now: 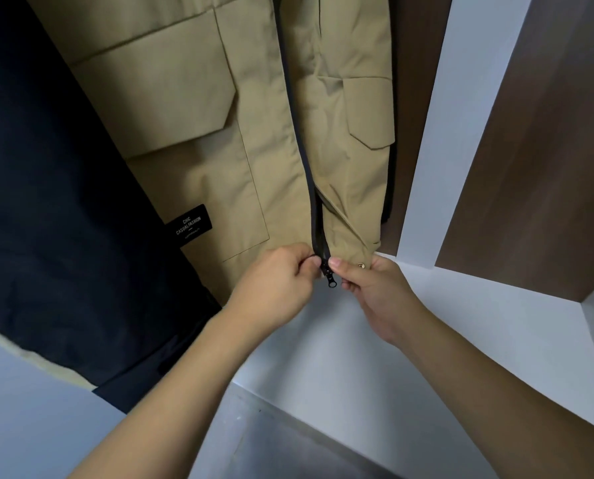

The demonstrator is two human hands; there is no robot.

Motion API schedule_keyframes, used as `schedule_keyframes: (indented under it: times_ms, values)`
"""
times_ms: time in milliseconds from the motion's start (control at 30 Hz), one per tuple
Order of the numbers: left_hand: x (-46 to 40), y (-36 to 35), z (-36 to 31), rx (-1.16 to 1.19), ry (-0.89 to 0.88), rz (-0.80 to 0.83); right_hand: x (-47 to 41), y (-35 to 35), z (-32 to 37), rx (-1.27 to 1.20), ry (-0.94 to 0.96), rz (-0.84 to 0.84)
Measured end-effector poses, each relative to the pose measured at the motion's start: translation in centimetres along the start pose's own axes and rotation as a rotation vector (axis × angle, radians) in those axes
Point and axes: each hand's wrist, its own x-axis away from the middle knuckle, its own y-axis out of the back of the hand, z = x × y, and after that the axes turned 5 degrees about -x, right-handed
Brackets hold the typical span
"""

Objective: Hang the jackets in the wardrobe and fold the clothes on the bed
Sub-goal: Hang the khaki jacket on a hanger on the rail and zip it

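Khaki jacket (261,140) hangs inside the wardrobe (423,188), beside a dark navy garment (57,202) on its left. Its black zipper (309,174) is parted near the hem. The left hand (275,281) pinches the hem edge on the left of the zipper; the right hand (375,288) pinches the right hem edge, close to a brass snap (360,266). The zipper slider (329,274) hangs between both hands. A black label (189,224) sits on the lower pocket.

Dark garment (57,202) crowds left; white panel (427,133) blocks right.
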Motion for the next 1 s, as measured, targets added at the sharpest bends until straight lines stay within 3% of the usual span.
schedule_keyframes:
  times_ms: [67,167,300,400,633,1000]
  values:
    - [-1.1,1.1,-0.2,-0.117,-0.026,0.009,0.0,0.0,0.0,0.026,0.006,0.012]
    - [-2.4,1.4,-0.9,-0.402,-0.103,-0.127,-0.2,-0.3,-0.3,0.064,0.031,-0.010]
    - [-2.7,0.7,-1.5,-0.579,-0.194,-0.202,-0.4,-0.4,-0.5,0.080,0.033,-0.056]
    - [-2.7,0.8,-1.3,-0.460,-0.185,-0.154,-0.2,-0.4,-0.6,0.044,-0.001,-0.028]
    - [-4.4,3.0,-1.9,-0.072,-0.083,0.182,-0.4,-1.1,-0.8,-0.011,-0.183,0.018]
    - [-6.9,2.9,-1.9,-0.430,-0.150,0.155,-1.3,-1.0,-1.6,0.050,-0.023,-0.126]
